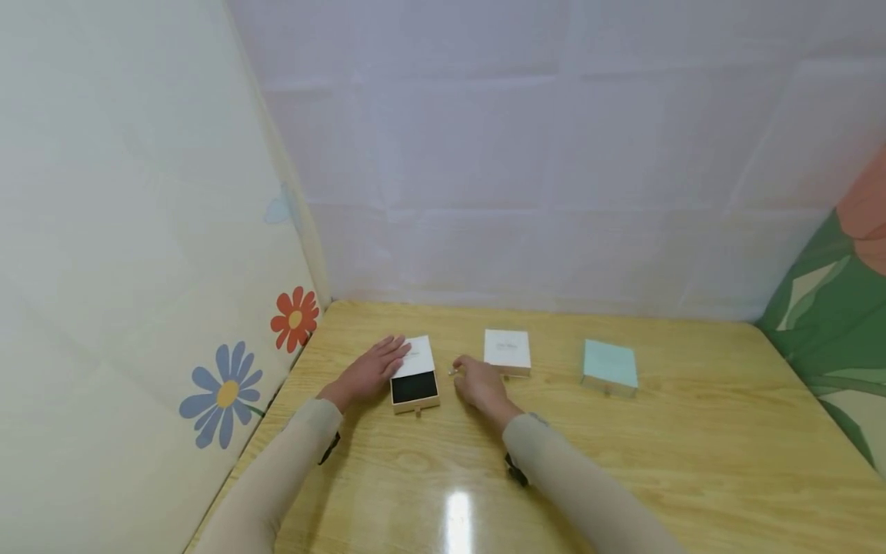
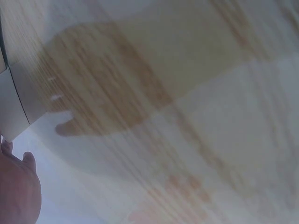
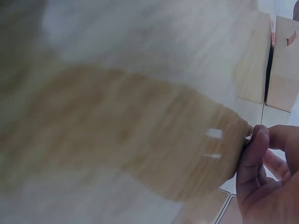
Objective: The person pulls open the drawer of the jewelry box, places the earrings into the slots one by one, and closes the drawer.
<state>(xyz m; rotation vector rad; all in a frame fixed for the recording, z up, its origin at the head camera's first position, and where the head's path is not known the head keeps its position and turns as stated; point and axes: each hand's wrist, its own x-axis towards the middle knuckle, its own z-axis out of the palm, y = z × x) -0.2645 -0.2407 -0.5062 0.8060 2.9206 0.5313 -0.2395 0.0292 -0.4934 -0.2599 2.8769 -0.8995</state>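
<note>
A small white slide box [image 1: 420, 355] lies on the wooden table [image 1: 692, 431], its drawer [image 1: 414, 388] pulled out toward me and showing a black lining. My left hand [image 1: 370, 371] lies flat with straight fingers on the box's left side; the left wrist view shows the white box [image 2: 14, 100] beside the hand [image 2: 16, 189]. My right hand [image 1: 477, 382] sits just right of the drawer and pinches a tiny pale item [image 1: 453, 372] between thumb and fingertips [image 3: 254, 149]. What the item is cannot be made out.
A closed white box [image 1: 507, 351] sits right behind the right hand. A closed pale teal box [image 1: 610, 367] lies farther right. Padded walls close off the table at the left and back, and a leaf-patterned panel [image 1: 831, 308] at the right.
</note>
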